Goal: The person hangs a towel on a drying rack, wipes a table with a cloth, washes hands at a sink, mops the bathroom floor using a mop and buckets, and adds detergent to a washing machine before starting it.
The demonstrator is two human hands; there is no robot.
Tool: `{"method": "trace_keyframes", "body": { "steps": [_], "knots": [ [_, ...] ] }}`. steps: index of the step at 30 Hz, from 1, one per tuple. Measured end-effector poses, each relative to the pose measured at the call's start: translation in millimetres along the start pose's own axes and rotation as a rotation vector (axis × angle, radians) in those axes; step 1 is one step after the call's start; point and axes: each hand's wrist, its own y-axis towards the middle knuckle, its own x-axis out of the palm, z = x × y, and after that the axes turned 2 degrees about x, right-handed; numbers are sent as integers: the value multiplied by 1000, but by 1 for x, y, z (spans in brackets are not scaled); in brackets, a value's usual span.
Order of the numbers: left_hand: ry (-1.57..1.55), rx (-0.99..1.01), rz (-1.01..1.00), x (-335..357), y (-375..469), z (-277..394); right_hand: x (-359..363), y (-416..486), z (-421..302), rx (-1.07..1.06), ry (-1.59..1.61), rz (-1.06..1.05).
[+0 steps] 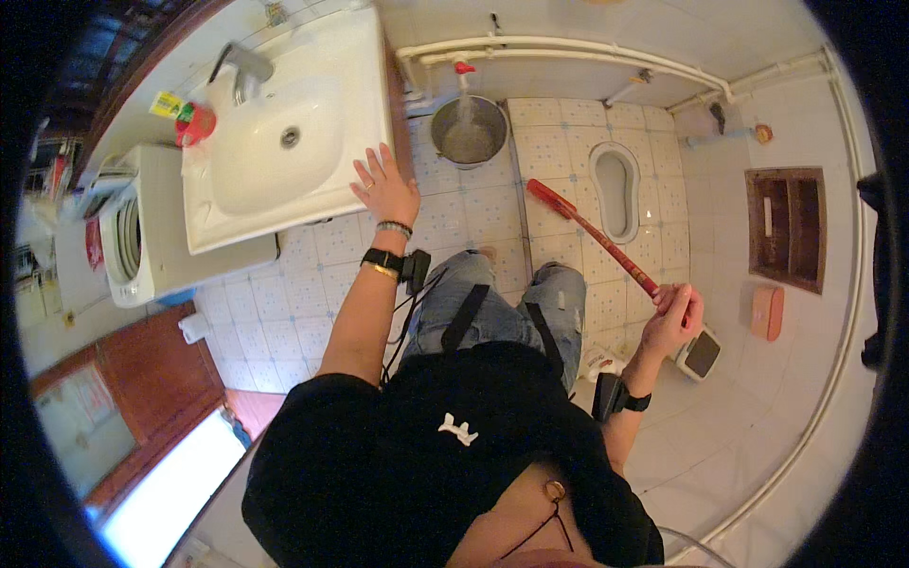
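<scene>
My right hand grips the end of the red handle of a long-handled broom or brush, whose red head points toward the tiled floor left of a squat toilet. With fingers spread, my left hand rests at the right front corner of a white washbasin and holds nothing. Beyond it, water runs from a tap with a red handle into a grey bucket on the floor. What bristles the red head has is too small to tell.
A chrome faucet and a red cup stand on the basin. At the left is a white washing machine. A raised step edge runs beside the toilet. White pipes follow the wall; a waste bin stands at right.
</scene>
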Motion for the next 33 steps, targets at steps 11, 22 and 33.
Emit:
{"method": "trace_keyframes", "body": {
  "steps": [11,22,33],
  "knots": [
    [-1095,20,-318,214,125,91,-30,13,29,81,80,467],
    [-324,-178,-52,409,285,109,-99,38,64,129,3,404],
    [-651,-323,608,289,319,161,-84,72,70,108,45,325]
  ]
}}
